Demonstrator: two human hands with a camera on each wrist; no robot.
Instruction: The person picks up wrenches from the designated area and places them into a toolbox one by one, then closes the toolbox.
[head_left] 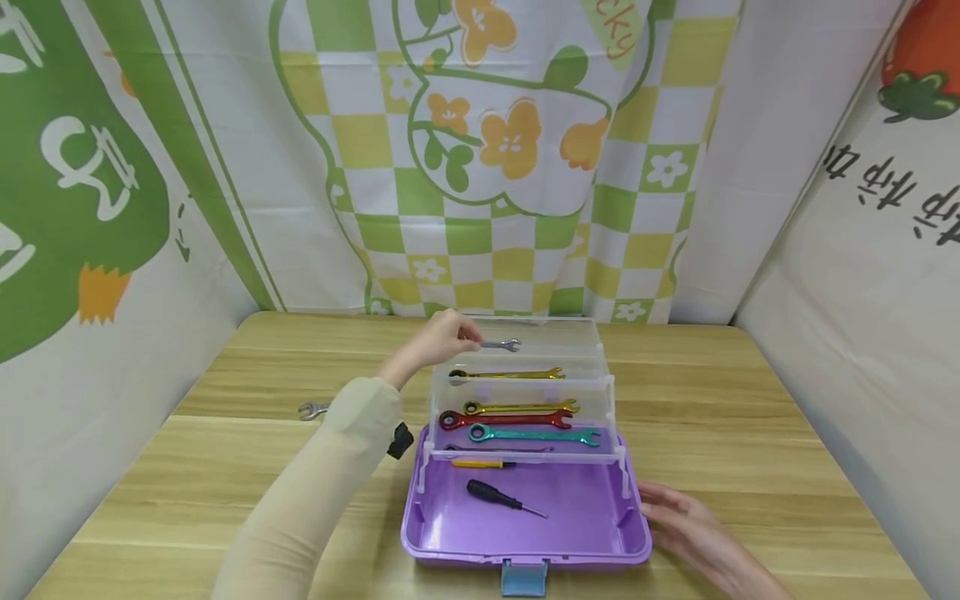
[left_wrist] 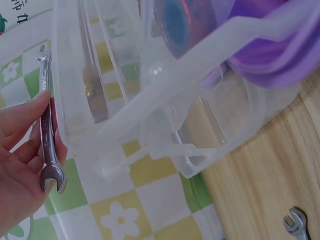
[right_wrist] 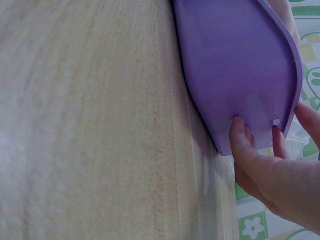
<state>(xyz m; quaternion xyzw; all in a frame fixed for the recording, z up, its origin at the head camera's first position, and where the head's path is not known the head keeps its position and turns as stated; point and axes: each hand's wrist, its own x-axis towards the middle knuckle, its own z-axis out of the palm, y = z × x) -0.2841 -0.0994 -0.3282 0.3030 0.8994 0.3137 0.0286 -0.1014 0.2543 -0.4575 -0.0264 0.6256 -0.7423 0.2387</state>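
Note:
My left hand (head_left: 448, 335) pinches a silver open-end wrench (left_wrist: 47, 127) between thumb and fingers, over the topmost clear tray of a purple toolbox (head_left: 525, 557). Both jaw ends of the wrench show in the left wrist view. My right hand (head_left: 686, 529) touches the toolbox's right side, its fingertips against the purple wall (right_wrist: 240, 60) and its thumb at the rim. On the stepped clear trays lie two yellow wrenches, a red wrench (head_left: 510, 420), a teal wrench (head_left: 536, 435) and a dark purplish one. A black screwdriver (head_left: 491, 493) lies in the toolbox bottom.
Another silver wrench (head_left: 311, 410) lies on the wooden table (head_left: 712, 400) left of the toolbox, partly behind my left sleeve. A small black object (head_left: 401, 440) shows beside that sleeve. A yellow-handled tool (head_left: 480, 464) lies under the trays. Printed curtains (head_left: 517, 242) stand around the table.

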